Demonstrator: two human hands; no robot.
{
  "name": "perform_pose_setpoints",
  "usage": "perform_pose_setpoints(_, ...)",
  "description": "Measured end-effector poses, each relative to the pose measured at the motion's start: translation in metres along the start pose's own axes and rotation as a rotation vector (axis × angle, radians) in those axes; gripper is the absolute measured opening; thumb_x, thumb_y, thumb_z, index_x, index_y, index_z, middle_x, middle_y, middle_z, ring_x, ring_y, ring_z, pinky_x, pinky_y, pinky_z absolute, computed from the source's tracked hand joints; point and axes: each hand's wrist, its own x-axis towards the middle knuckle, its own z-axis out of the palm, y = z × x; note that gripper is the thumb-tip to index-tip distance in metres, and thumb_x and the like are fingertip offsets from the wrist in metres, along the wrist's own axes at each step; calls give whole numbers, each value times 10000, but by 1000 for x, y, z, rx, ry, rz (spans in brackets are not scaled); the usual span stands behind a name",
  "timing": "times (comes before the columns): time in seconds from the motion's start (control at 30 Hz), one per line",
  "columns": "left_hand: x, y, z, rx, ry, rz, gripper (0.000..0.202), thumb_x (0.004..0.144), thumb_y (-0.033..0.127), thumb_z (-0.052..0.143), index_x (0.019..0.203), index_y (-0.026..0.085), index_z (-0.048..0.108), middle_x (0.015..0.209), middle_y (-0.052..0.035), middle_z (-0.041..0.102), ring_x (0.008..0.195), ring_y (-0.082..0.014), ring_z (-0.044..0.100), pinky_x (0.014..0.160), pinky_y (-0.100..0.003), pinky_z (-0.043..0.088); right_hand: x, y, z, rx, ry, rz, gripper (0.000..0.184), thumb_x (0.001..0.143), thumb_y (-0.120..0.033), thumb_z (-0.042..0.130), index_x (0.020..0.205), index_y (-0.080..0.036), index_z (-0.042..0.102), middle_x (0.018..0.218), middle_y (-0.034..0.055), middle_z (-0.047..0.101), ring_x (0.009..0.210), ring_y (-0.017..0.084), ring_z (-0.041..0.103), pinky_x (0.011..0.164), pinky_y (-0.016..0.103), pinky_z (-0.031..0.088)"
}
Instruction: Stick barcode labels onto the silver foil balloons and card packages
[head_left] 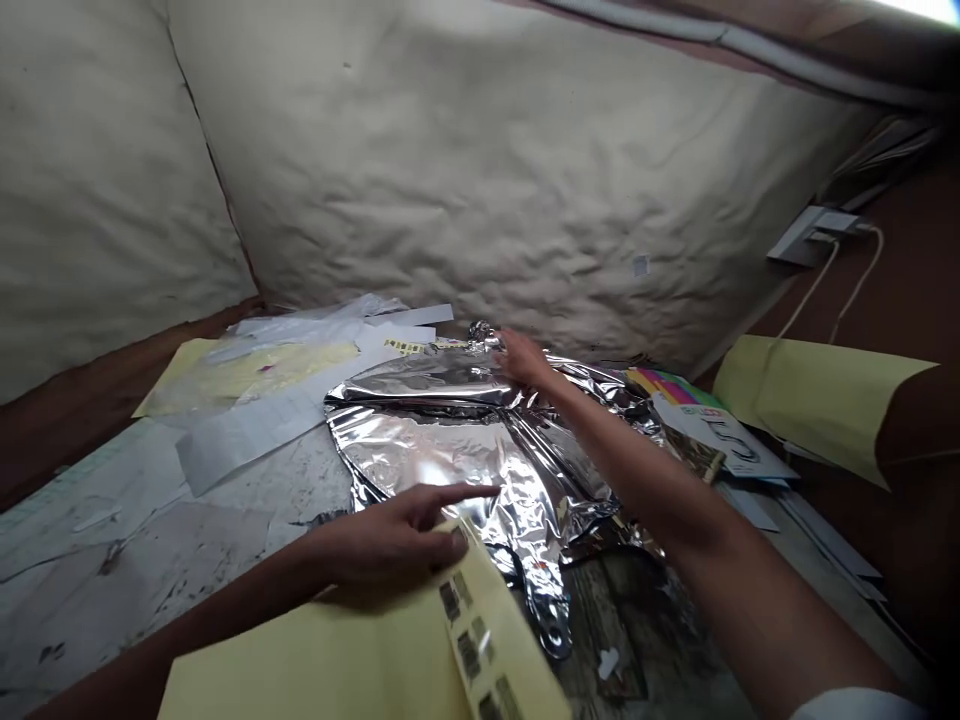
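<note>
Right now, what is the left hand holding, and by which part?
The left hand grips a pale yellow paper sheet by its upper corner.

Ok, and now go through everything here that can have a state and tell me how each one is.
Left hand, holding the sticker sheet, index finger extended
Right hand, resting on the crumpled end of the foil
Foil, creased, spread out
Sticker sheet, yellow, some stickers still on
Wall socket, plugged in
</note>
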Motion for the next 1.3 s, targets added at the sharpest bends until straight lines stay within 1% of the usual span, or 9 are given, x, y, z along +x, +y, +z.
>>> perform_pose_setpoints(0.17,12,-7,-3,-426,221,74,737,847,435,646,1482,281,307,786,-10,632,673,-161,603,619,-257,467,-66,-26,-18,-62,123,-49,365,991,-380,389,1137,-165,646,1153,130,663,1129,293,532,1005,422,358)
perform_pose_setpoints(0.3,22,-15,-2,-459,364,17,763,808,435,697,1457,254,338,854,-60,702,724,-211,674,639,-295,516,-108,-12,-9,-132,69,-2,468,969,-485,409,1269,-164,571,1329,153,568,1265,331,428,1095,509,217)
perform_pose_setpoints(0.43,25,-18,-3,-450,372,-20,785,784,409,731,1447,250,342,948,-95,723,802,-253,701,677,-338,544,-105,15,5,46,-195,31,527,977,-512,365,1387,-196,466,1450,115,472,1329,302,410,1103,481,250)
perform_pose_setpoints(0.6,25,-21,-9,-430,370,43,726,728,332,796,1363,225,460,1043,-95,710,886,-259,700,752,-351,556,-87,25,-4,201,-202,32,497,962,-503,416,1363,-224,507,1413,82,525,1245,258,525,1011,382,407)
perform_pose_setpoints(0.77,27,-15,-9,-396,388,52,530,693,357,814,1136,118,647,937,-107,731,779,-238,694,724,-340,545,-116,-7,-34,346,-7,52,398,984,-395,416,1297,-209,576,1296,89,623,1214,244,555,1045,408,382)
perform_pose_setpoints(0.83,28,-11,-6,-325,395,45,503,711,393,795,1107,110,668,921,-103,733,769,-228,684,709,-322,529,-140,-30,-43,516,-26,-6,388,990,-406,395,1189,-190,649,1146,76,701,1058,215,646,931,357,478)
perform_pose_setpoints(0.97,36,-4,2,-138,348,76,451,747,450,749,1024,97,700,874,-93,724,711,-199,649,637,-272,477,-187,-66,-45,880,-110,-100,256,847,-345,632,1024,-184,722,940,39,745,810,178,691,710,270,526)
perform_pose_setpoints(1.1,49,-2,8,-3,368,175,432,827,485,643,1030,105,678,872,-90,704,706,-192,629,630,-269,462,-203,-73,-37,851,18,9,165,797,-219,634,917,-179,739,841,25,741,727,162,677,630,243,501)
perform_pose_setpoints(1.3,57,-6,18,147,422,258,363,846,464,608,876,109,675,752,-36,637,648,-144,534,581,-231,393,-203,-78,-32,793,177,53,153,828,-263,641,932,-196,731,910,44,747,810,184,695,748,294,530)
